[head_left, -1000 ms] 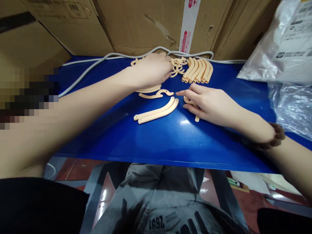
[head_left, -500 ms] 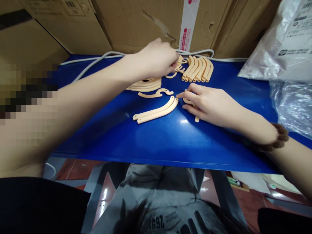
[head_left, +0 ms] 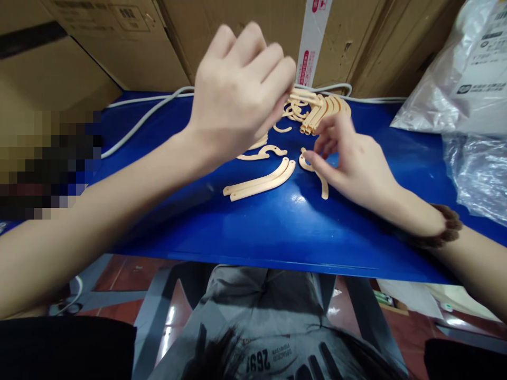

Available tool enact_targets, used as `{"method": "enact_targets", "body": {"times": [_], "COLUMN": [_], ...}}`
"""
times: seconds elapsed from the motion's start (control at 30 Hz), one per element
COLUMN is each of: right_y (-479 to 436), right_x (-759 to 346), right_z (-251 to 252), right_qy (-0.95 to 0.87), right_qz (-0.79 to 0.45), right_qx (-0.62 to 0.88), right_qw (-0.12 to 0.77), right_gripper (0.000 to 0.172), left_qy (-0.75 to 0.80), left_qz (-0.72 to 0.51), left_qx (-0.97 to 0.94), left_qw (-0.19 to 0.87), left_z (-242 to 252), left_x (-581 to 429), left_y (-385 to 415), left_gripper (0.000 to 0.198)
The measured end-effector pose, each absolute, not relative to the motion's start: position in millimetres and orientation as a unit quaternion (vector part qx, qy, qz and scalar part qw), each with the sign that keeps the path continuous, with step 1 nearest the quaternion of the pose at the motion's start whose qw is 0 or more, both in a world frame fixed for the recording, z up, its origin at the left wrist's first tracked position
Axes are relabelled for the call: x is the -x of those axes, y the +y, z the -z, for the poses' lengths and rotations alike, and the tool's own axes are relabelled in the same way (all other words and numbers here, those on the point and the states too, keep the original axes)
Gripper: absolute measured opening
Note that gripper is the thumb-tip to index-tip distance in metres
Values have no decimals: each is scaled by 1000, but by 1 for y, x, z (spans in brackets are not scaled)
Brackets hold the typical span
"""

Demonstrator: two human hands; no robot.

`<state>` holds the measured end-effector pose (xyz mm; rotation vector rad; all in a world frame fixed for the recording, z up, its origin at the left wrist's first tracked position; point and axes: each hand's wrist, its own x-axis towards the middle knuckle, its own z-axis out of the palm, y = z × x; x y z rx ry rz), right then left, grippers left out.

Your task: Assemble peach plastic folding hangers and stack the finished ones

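My left hand is raised over the back of the blue table, fingers curled. A beige curved plastic arm sticks out from its fingertips to the right; the gripped end is hidden. My right hand hovers with fingers apart, near a row of curved beige arms and above a beige hook-shaped piece. Two long beige arms lie side by side in the middle. Behind them rests another hook-shaped piece. Small beige hooks are heaped beside the row.
Cardboard boxes stand along the back of the blue table. A white cable runs along the rear and left. Clear plastic bags lie at the right. A stack of beige pieces is partly hidden by my left hand.
My left hand has risen from the small hooks, and a beige arm now shows at its fingertips. My right hand has lifted off the hook-shaped piece, fingers towards the row.
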<state>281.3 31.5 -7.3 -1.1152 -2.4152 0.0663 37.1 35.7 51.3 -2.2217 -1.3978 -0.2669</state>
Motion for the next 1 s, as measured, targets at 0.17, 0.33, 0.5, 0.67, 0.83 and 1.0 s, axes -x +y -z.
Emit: {"method": "enact_targets", "body": {"times": [0.17,0.33,0.5,0.67,0.83,1.0], "right_y": [25,25,22,29,37,34], "right_x": [-280,-282,-281,-286,-288,-284], "right_z": [-1,0,-2,1,5,9], "right_qy": [-867,-901,-875,-789,-776,-797], "right_qz": [-15,46,41,-60,-77,-99], "right_qx": [433,389,415,422,398,391], "right_qw": [248,184,248,444,483,449], "right_gripper": [44,46,41,37,42,35], "left_qy": [-409,-390,-393,-374,-319,-302], "left_qz": [134,159,232,234,121,121], "left_qx": [890,907,889,889,935,940], "left_qw": [148,10,43,120,99,103], "left_z": [-19,-9,-6,10,26,26], "left_x": [-33,-38,-34,-47,-74,-77], "left_y": [13,0,-6,-16,-17,-17], "left_gripper": [65,51,50,37,42,41]}}
